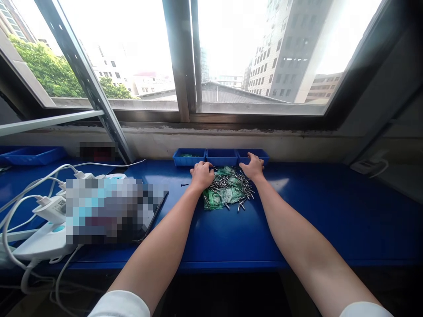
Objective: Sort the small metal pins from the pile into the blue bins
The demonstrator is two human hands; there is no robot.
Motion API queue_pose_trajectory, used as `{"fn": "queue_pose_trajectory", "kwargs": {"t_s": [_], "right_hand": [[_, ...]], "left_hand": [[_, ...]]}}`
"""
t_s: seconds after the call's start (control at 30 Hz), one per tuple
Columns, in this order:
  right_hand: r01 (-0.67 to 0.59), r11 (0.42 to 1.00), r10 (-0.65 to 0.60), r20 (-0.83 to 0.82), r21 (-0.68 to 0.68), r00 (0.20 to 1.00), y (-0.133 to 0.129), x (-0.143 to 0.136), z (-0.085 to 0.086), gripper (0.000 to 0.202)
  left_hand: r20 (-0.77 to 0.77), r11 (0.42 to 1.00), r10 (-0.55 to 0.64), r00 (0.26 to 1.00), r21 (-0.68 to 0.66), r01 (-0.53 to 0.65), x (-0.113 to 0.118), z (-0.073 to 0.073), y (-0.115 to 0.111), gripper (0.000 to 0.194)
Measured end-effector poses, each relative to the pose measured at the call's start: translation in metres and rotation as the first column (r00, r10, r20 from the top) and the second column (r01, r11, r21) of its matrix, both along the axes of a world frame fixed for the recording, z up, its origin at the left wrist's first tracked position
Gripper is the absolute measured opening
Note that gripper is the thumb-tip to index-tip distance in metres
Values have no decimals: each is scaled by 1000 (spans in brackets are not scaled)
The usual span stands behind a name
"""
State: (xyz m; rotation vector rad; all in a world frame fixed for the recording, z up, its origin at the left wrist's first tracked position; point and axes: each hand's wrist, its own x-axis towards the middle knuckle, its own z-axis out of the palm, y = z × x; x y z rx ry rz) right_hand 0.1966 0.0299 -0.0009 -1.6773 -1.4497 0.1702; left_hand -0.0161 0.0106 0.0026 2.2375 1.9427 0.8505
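Observation:
A loose pile of thin metal pieces, which look like rivets or screws, lies on the blue tabletop, mixed with green-printed clear plastic packets. My left hand rests at the pile's left edge, its fingers bent and slightly apart; the fingertips are partly hidden. On the opposite side, my right hand has thumb and fingers spread between the pile and the right blue bin. Its fingers overlap the bin's front, though I cannot tell whether they touch it. Neither hand visibly holds anything.
A left bin with green packets and a middle bin stand beside the right one, against the wall. One dark screw lies left of the pile. A white power strip with plugs and cables occupies the left, beside a blurred-out object.

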Motion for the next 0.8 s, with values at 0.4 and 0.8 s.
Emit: {"fn": "queue_pose_trajectory", "kwargs": {"t_s": [0.4, 0.8], "right_hand": [[-139, 989, 138, 43, 41, 990, -9, -9, -6, 67], [-399, 899, 437, 334, -179, 835, -25, -38, -11, 39]], "left_hand": [[-53, 991, -123, 991, -59, 120, 1, -2, 1, 41], [-109, 976, -217, 970, -60, 211, 2, -7, 0, 30]]}}
